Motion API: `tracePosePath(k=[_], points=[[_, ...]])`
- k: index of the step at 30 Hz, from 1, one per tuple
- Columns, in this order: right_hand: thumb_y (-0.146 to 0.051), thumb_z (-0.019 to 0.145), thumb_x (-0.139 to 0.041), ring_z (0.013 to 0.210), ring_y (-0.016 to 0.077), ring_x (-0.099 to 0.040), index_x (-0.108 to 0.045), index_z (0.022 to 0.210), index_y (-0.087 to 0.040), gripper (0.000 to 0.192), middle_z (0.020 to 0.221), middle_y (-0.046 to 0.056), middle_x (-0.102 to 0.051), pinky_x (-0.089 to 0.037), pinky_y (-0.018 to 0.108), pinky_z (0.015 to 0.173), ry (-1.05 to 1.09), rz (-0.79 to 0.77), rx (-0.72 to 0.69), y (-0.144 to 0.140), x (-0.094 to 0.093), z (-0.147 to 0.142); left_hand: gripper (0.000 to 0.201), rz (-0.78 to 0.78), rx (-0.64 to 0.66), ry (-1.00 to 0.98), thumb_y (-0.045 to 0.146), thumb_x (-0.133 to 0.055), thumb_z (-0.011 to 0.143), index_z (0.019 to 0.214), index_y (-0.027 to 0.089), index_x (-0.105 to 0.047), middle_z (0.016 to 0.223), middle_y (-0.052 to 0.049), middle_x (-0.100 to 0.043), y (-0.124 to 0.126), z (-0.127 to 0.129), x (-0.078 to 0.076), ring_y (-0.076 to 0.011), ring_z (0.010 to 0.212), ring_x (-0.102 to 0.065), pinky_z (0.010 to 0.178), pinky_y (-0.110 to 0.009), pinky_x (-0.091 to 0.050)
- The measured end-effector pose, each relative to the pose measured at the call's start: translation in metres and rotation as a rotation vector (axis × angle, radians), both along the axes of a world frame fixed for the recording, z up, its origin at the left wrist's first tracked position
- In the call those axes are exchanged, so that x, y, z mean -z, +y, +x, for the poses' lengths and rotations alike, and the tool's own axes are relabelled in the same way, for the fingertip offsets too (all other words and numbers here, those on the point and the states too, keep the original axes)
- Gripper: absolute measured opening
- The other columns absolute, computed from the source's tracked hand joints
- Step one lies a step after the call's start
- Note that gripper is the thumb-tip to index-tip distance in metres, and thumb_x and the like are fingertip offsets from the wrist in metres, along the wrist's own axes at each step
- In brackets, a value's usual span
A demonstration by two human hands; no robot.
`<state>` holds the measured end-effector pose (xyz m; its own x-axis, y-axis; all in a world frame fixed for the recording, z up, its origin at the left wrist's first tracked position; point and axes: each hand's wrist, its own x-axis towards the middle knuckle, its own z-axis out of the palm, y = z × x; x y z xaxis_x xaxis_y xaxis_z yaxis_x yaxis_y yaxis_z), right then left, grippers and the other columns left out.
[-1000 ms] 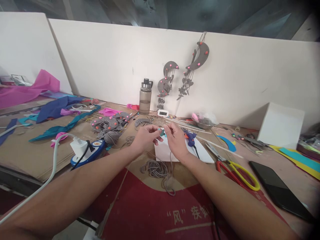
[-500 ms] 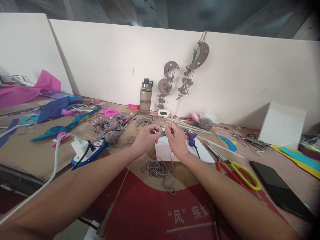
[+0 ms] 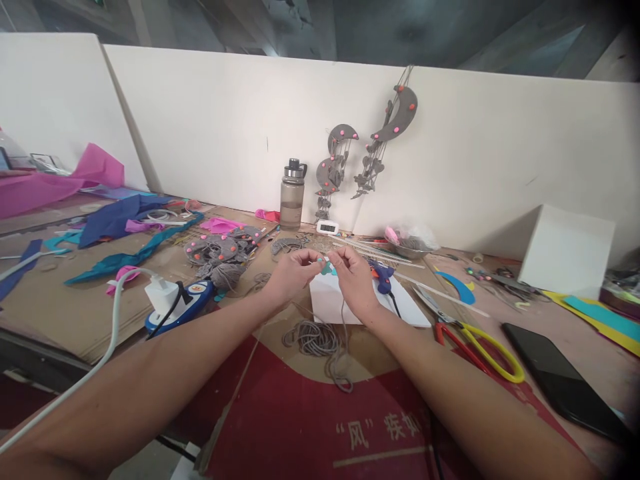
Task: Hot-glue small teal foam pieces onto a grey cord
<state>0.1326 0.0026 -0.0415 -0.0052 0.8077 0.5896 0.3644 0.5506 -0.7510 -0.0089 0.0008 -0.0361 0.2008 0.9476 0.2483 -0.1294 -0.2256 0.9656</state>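
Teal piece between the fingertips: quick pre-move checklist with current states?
1. Teal piece pinched by both hands: ok.
2. Left hand and right hand meet above the white block: ok.
3. Grey cord hangs free from the right hand to the cord pile: ok.
4. Cord threaded through the piece: cannot tell.
5. Glue gun clear of the right hand: not ok, right beside it.
6. Scissors apart from both arms: ok.

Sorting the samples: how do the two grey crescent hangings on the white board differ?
The right hanging sits higher than the left hanging. The right hanging shows one slim, tilted crescent; the left hanging shows two stacked, rounder ones. Both are grey with pink dots and trailing grey leaf strings.
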Motion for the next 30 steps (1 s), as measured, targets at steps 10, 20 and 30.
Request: tracePosePath(k=[10, 20, 30], points=[[-0.045, 0.083, -0.055, 0.061, 0.0125, -0.044, -0.059, 0.072, -0.019, 0.029, 0.064, -0.002, -0.054, -0.033, 0.026, 0.059, -0.005, -0.062, -0.011, 0.002, -0.002, 0.002, 0.02, 0.0, 0.013, 0.008, 0.032, -0.068, 0.066, 0.07, 0.016, -0.057, 0.05, 0.008, -0.041, 0.005, -0.003, 0.001, -0.0034, 0.041, -0.027, 0.042, -0.02, -0.018], [-0.049, 0.081, -0.055, 0.061, 0.0121, -0.043, -0.062, 0.071, -0.018, 0.033, 0.063, -0.003, -0.054, -0.034, 0.026, 0.059, -0.01, -0.097, -0.066, 0.008, -0.001, 0.005, 0.02, 0.011, 0.016, 0.02, 0.032, -0.069, 0.065, 0.07, 0.016, -0.058, 0.052, 0.007, -0.044, 0.007, -0.005, 0.003, -0.003, 0.041, -0.029, 0.042, -0.02, -0.02], [-0.043, 0.077, -0.058, 0.064, 0.0118, -0.047, -0.065, 0.082, -0.018, 0.026, 0.069, -0.001, -0.058, -0.036, 0.025, 0.06, -0.111, -0.217, -0.157, 0.007, -0.012, 0.012, 0.022, -0.018, -0.011, 0.015, 0.034, -0.068, 0.066, 0.071, 0.015, -0.058, 0.051, 0.007, -0.043, 0.011, -0.008, 0.004, -0.0029, 0.041, -0.031, 0.041, -0.019, -0.021]])
